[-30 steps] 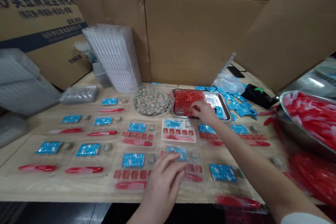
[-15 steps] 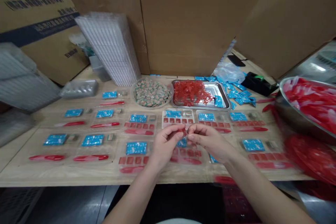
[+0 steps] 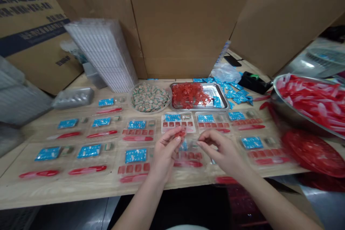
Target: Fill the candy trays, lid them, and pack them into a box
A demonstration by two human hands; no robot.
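Head camera: a person's left hand [image 3: 165, 152] pinches a small red wrapped piece [image 3: 180, 133] between thumb and fingertips, above a clear plastic blister tray [image 3: 188, 164] on a wooden table [image 3: 81, 191]. The right hand [image 3: 222, 149], near it, has its fingers [image 3: 206, 137] loosely curled around nothing visible. Beyond them, a steel tray [image 3: 219, 93] bears a heap of similar red pieces [image 3: 188, 95], beside a round dish [image 3: 132, 97] of small wrapped packets [image 3: 149, 97].

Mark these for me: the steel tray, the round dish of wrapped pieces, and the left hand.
Steel tray [image 3: 217, 91]: head view, bare metal at its right end.
Round dish [image 3: 170, 97]: head view, right rim.
Left hand [image 3: 165, 152]: head view, middle of the hand.
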